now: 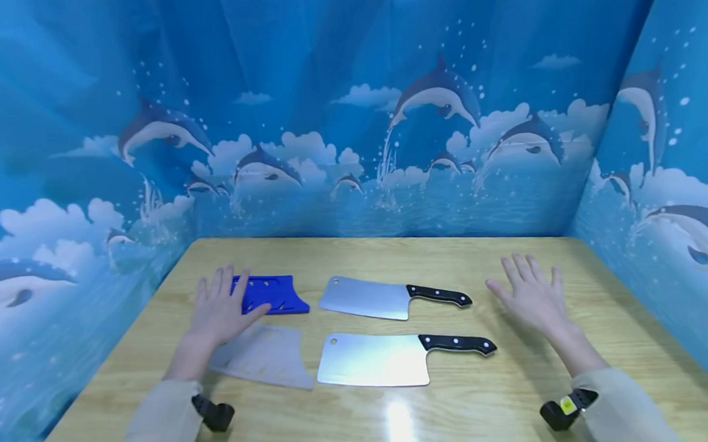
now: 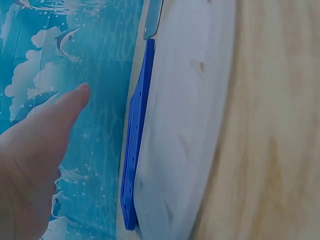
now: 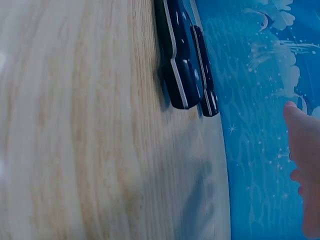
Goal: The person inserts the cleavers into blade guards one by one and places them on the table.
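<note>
Along the bottom of the frame, two pale sleeves (image 1: 161, 427) are reaching in over the bench (image 1: 457, 414), and a small black device is sitting at each wrist. Just above them, at lower centre, the nearer cleaver (image 1: 372, 360) is lying flat, its black riveted handle pointing toward the right of the frame. Just beside its blade end, at lower left of centre, a whitish translucent sheath (image 1: 267, 356) is resting, its upper left part passing under the left hand in the head view. At left of centre, that left hand (image 1: 218, 311) is hovering empty, its fingers spreading apart. At right of centre, the right hand (image 1: 534, 297) is likewise spreading its fingers and holding nothing, its tips sitting well apart from both handles. Farther up, near the middle, the second cleaver (image 1: 369, 298) is lying with its handle also pointing right, and just beside its blade a blue sheath (image 1: 274, 296) is showing past the left hand's fingers. Beyond the bench, a blue dolphin-print curtain (image 1: 323, 64) is filling the upper frame.
</note>
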Tool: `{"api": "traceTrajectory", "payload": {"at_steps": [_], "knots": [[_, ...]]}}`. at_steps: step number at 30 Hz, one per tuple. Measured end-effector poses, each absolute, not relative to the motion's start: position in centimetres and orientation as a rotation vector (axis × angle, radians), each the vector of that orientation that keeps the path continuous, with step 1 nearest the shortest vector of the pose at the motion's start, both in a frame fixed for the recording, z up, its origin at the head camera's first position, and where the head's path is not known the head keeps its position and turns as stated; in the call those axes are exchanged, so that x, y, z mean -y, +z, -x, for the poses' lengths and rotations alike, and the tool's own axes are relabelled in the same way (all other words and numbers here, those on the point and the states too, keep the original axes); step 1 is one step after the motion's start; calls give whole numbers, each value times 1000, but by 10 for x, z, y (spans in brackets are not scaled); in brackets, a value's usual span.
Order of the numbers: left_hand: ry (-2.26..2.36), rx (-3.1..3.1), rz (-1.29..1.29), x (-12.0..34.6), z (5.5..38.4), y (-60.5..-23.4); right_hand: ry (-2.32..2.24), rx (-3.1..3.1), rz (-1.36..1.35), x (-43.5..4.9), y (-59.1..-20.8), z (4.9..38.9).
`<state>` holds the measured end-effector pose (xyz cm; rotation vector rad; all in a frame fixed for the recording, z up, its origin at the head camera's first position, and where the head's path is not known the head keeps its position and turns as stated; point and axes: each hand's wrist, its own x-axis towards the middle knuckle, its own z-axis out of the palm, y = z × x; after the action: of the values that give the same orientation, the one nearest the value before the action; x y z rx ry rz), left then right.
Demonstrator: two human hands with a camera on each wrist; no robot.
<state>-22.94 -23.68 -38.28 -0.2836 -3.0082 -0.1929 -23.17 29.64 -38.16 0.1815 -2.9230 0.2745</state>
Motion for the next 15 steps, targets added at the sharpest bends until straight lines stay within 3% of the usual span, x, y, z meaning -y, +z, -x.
{"api": "traceTrajectory", "payload": {"at_steps": [15], "knots": [[-55,2881,566,241,206,-386,274,2852,-411,-272,-384,213]]}}
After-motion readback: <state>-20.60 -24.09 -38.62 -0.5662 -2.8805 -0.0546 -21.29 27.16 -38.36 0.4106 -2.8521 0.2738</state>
